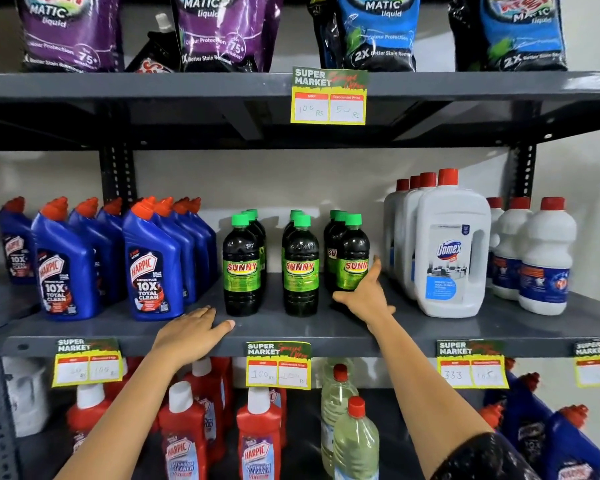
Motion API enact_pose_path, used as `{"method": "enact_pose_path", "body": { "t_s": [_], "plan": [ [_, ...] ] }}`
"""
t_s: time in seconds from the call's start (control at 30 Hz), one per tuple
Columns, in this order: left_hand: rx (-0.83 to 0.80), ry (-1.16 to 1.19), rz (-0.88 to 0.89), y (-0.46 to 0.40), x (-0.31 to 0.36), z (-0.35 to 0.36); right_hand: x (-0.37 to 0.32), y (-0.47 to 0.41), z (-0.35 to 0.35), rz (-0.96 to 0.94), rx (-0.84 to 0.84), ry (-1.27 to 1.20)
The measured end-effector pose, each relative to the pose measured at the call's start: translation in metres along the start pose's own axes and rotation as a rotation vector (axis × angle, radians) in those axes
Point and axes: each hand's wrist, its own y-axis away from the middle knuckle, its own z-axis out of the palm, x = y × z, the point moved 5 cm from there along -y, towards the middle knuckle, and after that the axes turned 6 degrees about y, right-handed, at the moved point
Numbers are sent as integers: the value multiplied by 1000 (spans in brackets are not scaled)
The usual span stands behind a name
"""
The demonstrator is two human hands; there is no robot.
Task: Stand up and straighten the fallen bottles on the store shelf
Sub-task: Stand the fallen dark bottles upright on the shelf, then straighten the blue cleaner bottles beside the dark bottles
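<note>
Reaching onto grey metal middle shelf: right hand open, fingers spread against front right dark green-capped Sunny bottle, not gripping it. Left hand flat, palm down, on shelf edge, holding nothing. Three rows of dark bottles upright between blue Harpic bottles and white Domex jugs.

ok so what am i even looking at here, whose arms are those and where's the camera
The one picture comes from a camera worn on a person's head, looking forward and down at a grey metal store shelf. The two bare arms are that person's own. The left hand lies flat on the shelf edge, holding nothing. The right hand is open against the rightmost dark green-capped Sunny bottle. Beside them stand blue red-capped Harpic bottles and white red-capped Domex jugs. All stand upright.
</note>
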Motion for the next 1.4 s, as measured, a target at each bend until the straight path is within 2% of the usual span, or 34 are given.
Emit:
{"method": "enact_pose_path", "body": {
  "t_s": [0.3,0.4,0.47,0.53,0.6,0.7,0.8,0.9,1.0,1.13,1.27,1.4],
  "plan": [
    [42,18,-7,-1,1,0,8,2,0,8,-67,-15],
    [119,22,10,1,1,-3,7,25,-10,44,-85,-101],
    [203,122,44,3,-1,-4,5,41,-16,21,-38,-127],
    [320,413,128,10,-10,-8,-5,60,-13,-25,75,-76],
    [515,642,201,20,-34,-19,-32,78,0,-133,161,-86],
    [826,614,157,37,-94,-35,-89,104,43,-333,63,-137],
    [944,525,-29,41,-164,-52,-142,125,106,-450,-161,-143],
    [891,499,-188,31,-213,-63,-173,125,166,-431,-339,-83],
    [773,541,-216,13,-235,-71,-184,108,198,-370,-346,-67],
    [605,647,-239,-12,-242,-70,-185,86,219,-241,-417,-246],
    [543,565,-327,-20,-249,-65,-193,80,232,-274,-498,-335],
    [526,529,-363,-23,-253,-62,-198,81,239,-324,-492,-337]
  ]
}}
